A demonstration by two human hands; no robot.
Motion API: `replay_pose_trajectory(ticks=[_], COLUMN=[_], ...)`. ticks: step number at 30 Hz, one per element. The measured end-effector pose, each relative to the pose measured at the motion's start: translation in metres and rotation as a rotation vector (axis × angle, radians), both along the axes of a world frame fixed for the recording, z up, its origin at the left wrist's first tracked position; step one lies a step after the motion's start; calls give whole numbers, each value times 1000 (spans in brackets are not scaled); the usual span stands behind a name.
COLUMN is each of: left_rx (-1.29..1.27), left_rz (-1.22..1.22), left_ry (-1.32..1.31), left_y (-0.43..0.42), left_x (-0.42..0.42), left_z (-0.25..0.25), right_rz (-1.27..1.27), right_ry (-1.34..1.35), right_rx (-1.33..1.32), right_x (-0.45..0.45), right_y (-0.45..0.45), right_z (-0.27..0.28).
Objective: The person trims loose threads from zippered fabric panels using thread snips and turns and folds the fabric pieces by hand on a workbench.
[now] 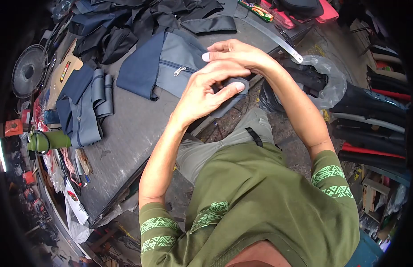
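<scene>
One grey-and-navy zippered piece (173, 58) is laid on the dark table (126, 118), its near end overhanging the edge — there it is pinched between the thumb and fingers of the left hand (205, 89). The right hand (242, 54) is placed just beyond, thumb tip touching the piece; whether anything is gripped by it cannot be told. Black cloth pieces (144, 20) are heaped behind — a metal ruler (277, 39) is laid to the right.

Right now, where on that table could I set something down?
The dark table is barest between the folded pieces at left and the large zippered fabric; a smaller bare strip borders the pale ruler. The far side is crowded with heaped dark cloth.
</scene>
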State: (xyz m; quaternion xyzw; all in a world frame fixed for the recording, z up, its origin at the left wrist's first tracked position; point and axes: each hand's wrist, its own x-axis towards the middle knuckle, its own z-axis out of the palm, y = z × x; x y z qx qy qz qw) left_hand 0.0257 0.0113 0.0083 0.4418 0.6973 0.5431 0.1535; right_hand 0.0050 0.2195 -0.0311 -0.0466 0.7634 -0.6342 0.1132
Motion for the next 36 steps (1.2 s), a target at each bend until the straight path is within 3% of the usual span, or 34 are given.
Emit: replay_pose_trajectory(ticks=[3, 5, 7, 13, 16, 19, 20, 23, 26, 31, 35, 36], left_rx=[252, 39, -42, -497, -703, -621, -797, -607, -441, -431, -675, -699], left_rz=[294, 498, 580, 570, 427, 311, 306, 213, 338, 282, 372, 360], left_ry=[145, -315, -459, -421, -45, 211, -18, -75, 100, 323, 760, 751], left_y=[-12, -32, -45, -41, -44, -65, -59, -92, -109, -122, -119, -113], left_x=[-18, -46, -73, -126, -150, -160, -145, -166, -170, -176, -163, -148], left_z=[-17, -21, -29, 13, 4, 11, 52, 82, 117, 169, 173, 163], right_rz=[33, 36, 43, 155, 208, 208, 193, 61, -47, -214, -302, -309], right_ry=[115, 180, 257, 531, 450, 424, 443, 566, 591, 663, 503, 491], right_rx=[11, 198, 197, 376, 274, 171, 144, 151, 163, 345, 393, 395], right_x=[-7, 0, 9, 55, 62, 60, 59, 51, 47, 39, 47, 49], right_y=[1, -5, -22, -85, -103, -96, -92, -74, -61, -38, -21, -17], right_z=[0, 17, 24, 54, 58, 62, 61, 58, 59, 44, 25, 18])
